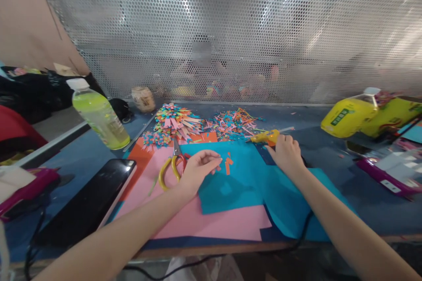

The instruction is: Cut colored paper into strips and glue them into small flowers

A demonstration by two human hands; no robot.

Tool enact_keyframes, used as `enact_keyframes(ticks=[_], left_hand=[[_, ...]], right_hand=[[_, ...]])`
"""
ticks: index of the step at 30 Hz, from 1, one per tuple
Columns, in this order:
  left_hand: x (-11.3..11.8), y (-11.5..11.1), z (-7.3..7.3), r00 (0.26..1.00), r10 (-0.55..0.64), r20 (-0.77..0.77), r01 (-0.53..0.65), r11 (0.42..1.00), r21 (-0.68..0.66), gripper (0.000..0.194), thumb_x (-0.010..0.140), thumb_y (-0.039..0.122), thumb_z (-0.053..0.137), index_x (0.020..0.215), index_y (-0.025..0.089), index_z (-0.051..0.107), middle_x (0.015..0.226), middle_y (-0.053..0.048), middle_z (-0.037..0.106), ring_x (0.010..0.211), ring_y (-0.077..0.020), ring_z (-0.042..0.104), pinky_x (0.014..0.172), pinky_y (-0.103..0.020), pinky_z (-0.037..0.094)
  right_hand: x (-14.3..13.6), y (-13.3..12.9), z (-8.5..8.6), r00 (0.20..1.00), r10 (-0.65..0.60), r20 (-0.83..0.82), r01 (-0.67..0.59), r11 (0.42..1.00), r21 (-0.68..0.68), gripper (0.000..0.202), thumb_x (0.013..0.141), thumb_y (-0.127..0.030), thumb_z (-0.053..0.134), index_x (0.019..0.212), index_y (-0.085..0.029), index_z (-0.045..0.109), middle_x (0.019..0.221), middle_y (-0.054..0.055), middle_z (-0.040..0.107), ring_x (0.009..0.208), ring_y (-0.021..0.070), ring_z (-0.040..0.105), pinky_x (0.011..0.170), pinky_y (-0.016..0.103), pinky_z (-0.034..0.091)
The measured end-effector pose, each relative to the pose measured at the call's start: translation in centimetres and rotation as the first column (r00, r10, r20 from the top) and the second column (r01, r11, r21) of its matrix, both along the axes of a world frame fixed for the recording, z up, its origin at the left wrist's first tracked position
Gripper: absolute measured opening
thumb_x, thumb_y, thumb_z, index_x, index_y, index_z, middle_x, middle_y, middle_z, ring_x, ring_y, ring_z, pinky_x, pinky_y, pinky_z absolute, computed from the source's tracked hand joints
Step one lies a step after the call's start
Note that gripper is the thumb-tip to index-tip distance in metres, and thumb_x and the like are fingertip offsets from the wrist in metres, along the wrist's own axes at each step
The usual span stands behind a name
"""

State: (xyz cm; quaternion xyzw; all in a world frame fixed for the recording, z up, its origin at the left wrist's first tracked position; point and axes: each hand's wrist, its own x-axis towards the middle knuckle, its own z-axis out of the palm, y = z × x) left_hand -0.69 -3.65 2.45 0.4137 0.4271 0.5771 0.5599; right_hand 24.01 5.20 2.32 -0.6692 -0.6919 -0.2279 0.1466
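Observation:
My left hand [201, 167] is over the blue paper [237, 193], thumb and fingertips pinched together; whatever is between them is too small to make out. Just right of its fingertips lie several small orange paper pieces [227, 166]. My right hand [287, 153] is wrapped round a yellow hot glue gun [263, 136], its nozzle pointing left. Scissors with yellow and red handles [171, 170] lie left of my left hand on pink paper [184, 224]. Behind them stands a spiky, many-coloured bundle of folded paper strips [176, 122].
A heap of loose paper strips [234, 123] lies at the back. On the left are a black phone [89, 202] and a green drink bottle [99, 114]. Yellow bottles [346, 116] and a purple holder [385, 180] stand right. A perforated metal panel [231, 30] closes the back. A black cord [305, 228] crosses the front edge.

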Motion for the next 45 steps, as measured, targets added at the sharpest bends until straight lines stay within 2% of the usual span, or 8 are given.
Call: enact_keyframes(ticks=[4, 9, 15, 26, 31, 35, 40, 45], left_hand=[[0.3, -0.3, 0.3, 0.997, -0.066, 0.028, 0.066, 0.997, -0.027, 0.021, 0.062, 0.025, 0.071, 0.075, 0.014, 0.058, 0.057, 0.003, 0.056, 0.050, -0.0069, 0.051, 0.049, -0.019, 0.037], [0.7, -0.3, 0.6, 0.984, -0.135, 0.113, 0.146, 0.984, -0.100, 0.024, 0.056, 0.022, 0.074, 0.071, 0.013, 0.057, 0.056, 0.003, 0.057, 0.049, -0.0070, 0.052, 0.047, -0.019, 0.036], [0.9, -0.1, 0.1, 0.971, -0.212, 0.114, 0.223, 0.970, -0.099, 0.025, 0.056, 0.023, 0.074, 0.072, 0.013, 0.057, 0.054, 0.003, 0.058, 0.048, -0.0072, 0.054, 0.046, -0.017, 0.037], [1.0, 0.1, -0.5, 0.965, -0.245, 0.092, 0.253, 0.964, -0.088, 0.025, 0.059, 0.026, 0.072, 0.073, 0.013, 0.056, 0.057, 0.001, 0.058, 0.047, -0.0075, 0.052, 0.047, -0.020, 0.037], [0.7, -0.4, 0.4, 0.980, -0.039, -0.196, 0.061, 0.992, 0.106, 0.020, 0.072, 0.031, 0.060, 0.085, 0.016, 0.054, 0.072, -0.002, 0.060, 0.061, -0.0109, 0.056, 0.054, -0.023, 0.042], [-0.1, -1.2, 1.3, 0.771, 0.386, -0.507, -0.027, 0.815, 0.579, 0.018, 0.075, 0.021, 0.056, 0.093, 0.019, 0.054, 0.090, -0.004, 0.060, 0.084, -0.0150, 0.057, 0.073, -0.028, 0.044], [-0.8, -2.1, 1.6, 0.466, 0.619, -0.632, 0.392, 0.496, 0.775, 0.036, 0.073, 0.013, 0.058, 0.107, 0.023, 0.053, 0.103, -0.004, 0.065, 0.099, -0.0177, 0.054, 0.089, -0.035, 0.039], [-0.7, -2.0, 1.6, 0.360, 0.683, -0.635, 0.402, 0.501, 0.766, 0.041, 0.074, 0.013, 0.057, 0.113, 0.023, 0.050, 0.106, -0.004, 0.065, 0.101, -0.0198, 0.052, 0.087, -0.036, 0.039]], right_hand=[[-1.0, -0.6, 0.6, 0.981, 0.191, -0.022, -0.188, 0.978, 0.093, 0.040, 0.078, -0.041, 0.053, 0.103, -0.010, 0.052, 0.095, 0.018, 0.055, 0.090, 0.0321, 0.048, 0.072, 0.044, 0.037], [-3.1, -2.8, 1.4, 0.628, 0.774, -0.080, -0.772, 0.632, 0.061, 0.037, 0.084, -0.035, 0.048, 0.118, -0.021, 0.047, 0.109, 0.009, 0.056, 0.101, 0.0224, 0.048, 0.087, 0.040, 0.034], [-4.6, -5.4, 1.9, 0.451, 0.890, -0.074, -0.884, 0.456, 0.098, 0.023, 0.087, -0.023, 0.046, 0.107, -0.021, 0.056, 0.096, 0.004, 0.064, 0.090, 0.0154, 0.056, 0.087, 0.038, 0.030], [-4.6, -5.4, 1.9, 0.369, 0.918, -0.147, -0.908, 0.389, 0.153, 0.015, 0.085, -0.022, 0.050, 0.095, -0.021, 0.061, 0.086, 0.001, 0.066, 0.086, 0.0139, 0.058, 0.086, 0.037, 0.031], [-4.9, -5.1, 1.8, 0.318, 0.846, -0.427, -0.852, 0.453, 0.263, 0.008, 0.080, -0.024, 0.057, 0.078, -0.019, 0.061, 0.074, 0.002, 0.065, 0.072, 0.0141, 0.058, 0.077, 0.035, 0.041], [-5.0, -4.9, 1.6, 0.274, 0.718, -0.640, -0.824, 0.518, 0.228, 0.010, 0.079, -0.026, 0.056, 0.075, -0.017, 0.060, 0.071, 0.003, 0.063, 0.069, 0.0143, 0.058, 0.065, 0.028, 0.046], [-5.1, -5.2, 1.8, 0.267, 0.622, -0.737, -0.847, 0.516, 0.128, 0.010, 0.078, -0.023, 0.057, 0.073, -0.016, 0.062, 0.071, 0.003, 0.063, 0.067, 0.0134, 0.059, 0.063, 0.026, 0.046], [-5.1, -5.4, 2.0, 0.245, 0.638, -0.730, -0.866, 0.482, 0.131, 0.011, 0.078, -0.024, 0.057, 0.077, -0.016, 0.063, 0.072, 0.004, 0.063, 0.067, 0.0134, 0.058, 0.063, 0.026, 0.047]])
